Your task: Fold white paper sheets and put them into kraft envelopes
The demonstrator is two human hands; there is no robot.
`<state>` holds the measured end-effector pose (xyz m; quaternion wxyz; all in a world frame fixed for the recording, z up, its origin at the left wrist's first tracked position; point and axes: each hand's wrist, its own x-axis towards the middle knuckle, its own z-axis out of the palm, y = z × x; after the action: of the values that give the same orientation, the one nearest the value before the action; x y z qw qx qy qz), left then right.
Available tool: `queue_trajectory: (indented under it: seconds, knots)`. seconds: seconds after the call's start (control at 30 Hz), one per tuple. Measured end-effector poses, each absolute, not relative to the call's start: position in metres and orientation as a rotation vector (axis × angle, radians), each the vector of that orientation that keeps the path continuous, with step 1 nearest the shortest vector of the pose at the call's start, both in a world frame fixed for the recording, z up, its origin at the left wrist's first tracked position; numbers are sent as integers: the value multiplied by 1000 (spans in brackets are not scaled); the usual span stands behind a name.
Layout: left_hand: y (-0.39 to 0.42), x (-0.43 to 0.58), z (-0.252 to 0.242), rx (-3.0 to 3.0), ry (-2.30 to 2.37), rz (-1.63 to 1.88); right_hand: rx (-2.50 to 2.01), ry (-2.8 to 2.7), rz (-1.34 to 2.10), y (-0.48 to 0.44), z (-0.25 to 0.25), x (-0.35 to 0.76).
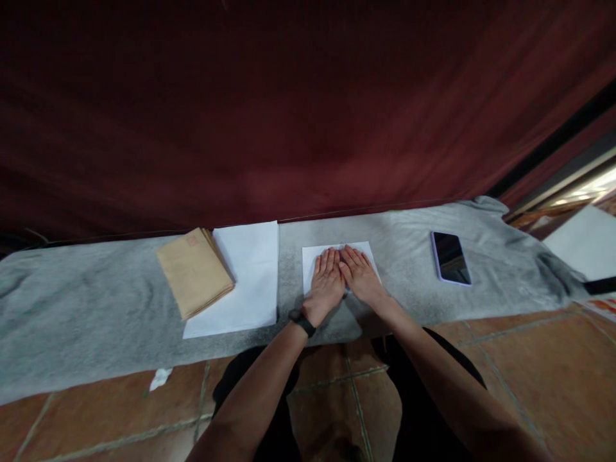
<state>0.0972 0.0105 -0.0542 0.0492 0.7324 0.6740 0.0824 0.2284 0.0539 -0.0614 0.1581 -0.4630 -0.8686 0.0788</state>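
Note:
Both palms lie flat on a small white sheet of paper (308, 262), which looks folded, in the middle of the grey cloth. My left hand (328, 281) has its fingers stretched out and pointing away from me. Right beside it, my right hand (362, 276) rests the same way, the thumbs and index fingers close together. Much of the paper's middle is hidden under the hands. To the left, a stack of brown envelopes (195, 273) sits partly on larger white paper sheets (255, 276).
A phone (451, 258) in a pale purple case lies on the grey cloth (404, 256) to the right. A dark red curtain (298, 115) hangs behind. A crumpled white scrap (160, 378) is on the tiled floor (115, 410). A white panel (584, 247) stands at far right.

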Motion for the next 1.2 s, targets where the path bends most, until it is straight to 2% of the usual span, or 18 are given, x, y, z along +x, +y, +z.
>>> queue_trajectory:
  seconds: [0.3,0.57,0.93,1.2]
  knots:
    - [12,79,-61,2227,2135,321,-1367,-2480,78,57,-70,220]
    - [8,65,-57,2119,2248,210,-1458,-2427,-51,57,-73,233]
    - [-6,47,-48,2029,2345,150,-1590,-2409,-35,60,-76,264]
    - [-17,62,-44,2128,2311,305,-1543,-2341,36,53,-75,276]
